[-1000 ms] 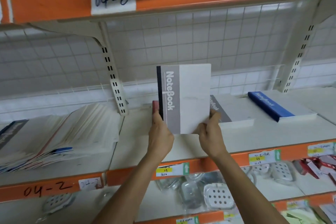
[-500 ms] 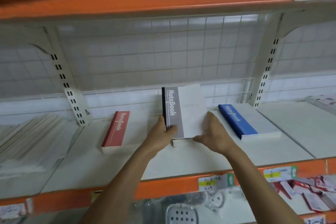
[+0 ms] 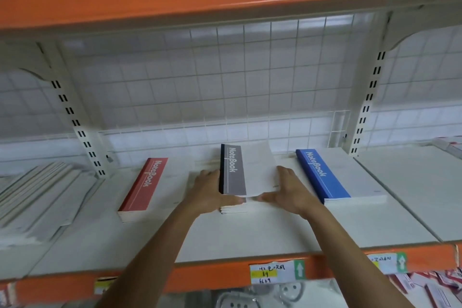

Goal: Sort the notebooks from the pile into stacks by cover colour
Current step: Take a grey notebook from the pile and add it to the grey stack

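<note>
Lowered toward the stack (image 3: 233, 209), the notebook (image 3: 246, 170) is gripped by left hand (image 3: 207, 190) and right hand (image 3: 287, 190); skew is risked by uneven release.

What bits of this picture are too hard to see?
Head view, grey stack: mostly hidden under the grey notebook and the left hand and right hand holding it.
Head view, pile: cut off by the left edge and blurred, cover colours unclear.
Head view, price label: writing too small to read.
</note>
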Demonstrator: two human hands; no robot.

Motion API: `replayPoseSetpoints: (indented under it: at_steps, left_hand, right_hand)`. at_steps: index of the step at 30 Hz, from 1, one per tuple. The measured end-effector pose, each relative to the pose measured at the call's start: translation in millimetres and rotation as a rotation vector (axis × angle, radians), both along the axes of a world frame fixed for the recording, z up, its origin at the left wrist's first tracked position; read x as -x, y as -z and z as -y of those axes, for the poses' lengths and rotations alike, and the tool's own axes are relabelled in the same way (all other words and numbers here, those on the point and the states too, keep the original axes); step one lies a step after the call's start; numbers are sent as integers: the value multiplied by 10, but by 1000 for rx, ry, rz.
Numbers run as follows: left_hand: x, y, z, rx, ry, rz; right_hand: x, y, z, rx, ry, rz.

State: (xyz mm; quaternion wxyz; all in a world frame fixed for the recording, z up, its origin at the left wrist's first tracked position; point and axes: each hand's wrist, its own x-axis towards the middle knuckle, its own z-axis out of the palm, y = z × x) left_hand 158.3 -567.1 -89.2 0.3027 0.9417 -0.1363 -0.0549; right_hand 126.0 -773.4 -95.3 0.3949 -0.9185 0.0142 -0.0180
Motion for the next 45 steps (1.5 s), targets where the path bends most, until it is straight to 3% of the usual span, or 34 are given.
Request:
replayPoseSetpoints:
  at_steps: [27, 41, 45]
  left_hand:
    - [-33, 161, -41, 124, -26, -134]
    - [61, 76, 11, 22, -15, -105]
    - [121, -1, 13, -2, -2, -53]
  right_hand:
    - [-52, 158, 10, -63, -13, -95]
    - [-61, 117, 24, 13, -28, -194]
    - [-24, 69, -11, 71, -9, -78]
